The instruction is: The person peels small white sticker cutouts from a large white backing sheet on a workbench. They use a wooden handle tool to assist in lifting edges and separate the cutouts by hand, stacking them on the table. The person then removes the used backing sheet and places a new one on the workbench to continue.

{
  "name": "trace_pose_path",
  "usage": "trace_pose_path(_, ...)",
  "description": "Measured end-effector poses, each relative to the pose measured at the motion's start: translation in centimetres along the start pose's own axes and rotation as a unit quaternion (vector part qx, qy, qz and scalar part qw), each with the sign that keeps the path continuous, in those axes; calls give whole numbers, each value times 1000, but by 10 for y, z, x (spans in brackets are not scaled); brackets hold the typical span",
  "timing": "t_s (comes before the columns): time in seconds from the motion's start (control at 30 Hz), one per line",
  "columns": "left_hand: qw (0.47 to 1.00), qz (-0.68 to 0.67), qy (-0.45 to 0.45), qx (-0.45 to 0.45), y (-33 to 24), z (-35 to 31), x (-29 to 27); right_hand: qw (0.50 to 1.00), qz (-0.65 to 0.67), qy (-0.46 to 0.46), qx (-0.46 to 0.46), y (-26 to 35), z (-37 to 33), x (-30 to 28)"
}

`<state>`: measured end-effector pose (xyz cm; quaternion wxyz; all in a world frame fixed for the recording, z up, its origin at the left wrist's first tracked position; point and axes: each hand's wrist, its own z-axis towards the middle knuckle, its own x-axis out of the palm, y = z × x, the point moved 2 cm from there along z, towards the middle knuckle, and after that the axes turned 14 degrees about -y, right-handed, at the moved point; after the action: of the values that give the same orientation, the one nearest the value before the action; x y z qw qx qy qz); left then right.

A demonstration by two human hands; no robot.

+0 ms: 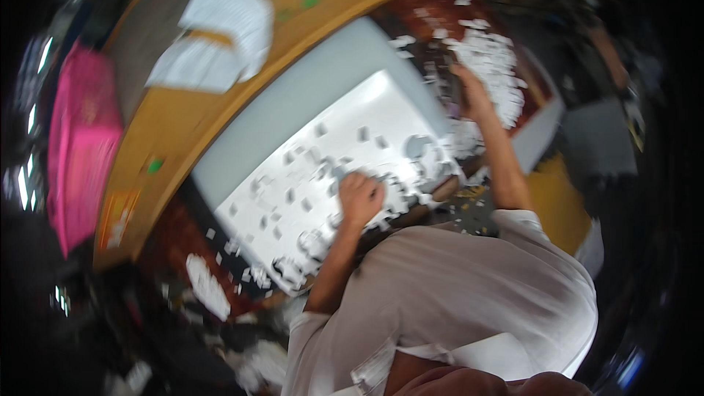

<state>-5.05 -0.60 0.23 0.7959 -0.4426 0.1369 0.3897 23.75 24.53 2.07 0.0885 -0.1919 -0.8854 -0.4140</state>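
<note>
My left hand is closed like a fist over a large white sheet that lies at a slant on a grey board. Small grey pieces or cut-outs are scattered over the sheet, and its near edge looks ragged. What the left fingers hold, if anything, is hidden. Farther off to the right, my right hand is beside a heap of small white pieces on a reddish-brown surface. Blur hides its fingers, and a dark shape next to them cannot be made out.
A yellow-brown ledge runs along the far side, with white papers on it. A pink container or cover stands at the left. More white pieces lie at the lower left. A grey panel is at the right.
</note>
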Motion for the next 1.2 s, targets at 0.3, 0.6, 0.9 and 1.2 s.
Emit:
trace_pose_path(0.3,996,37,48,-64,-6,15,-11,669,-520,-126,-516,-44,-10,26)
trace_pose_path(0.6,943,-123,79,-298,-34,15,-6,674,-627,122,-371,-75,-111,62)
trace_pose_path(0.9,871,-165,100,-452,-25,-21,-86,665,-686,60,-288,-121,-161,73)
trace_pose_path(1.2,831,-11,-269,-487,78,-83,-233,751,-477,267,-372,-164,-170,182)
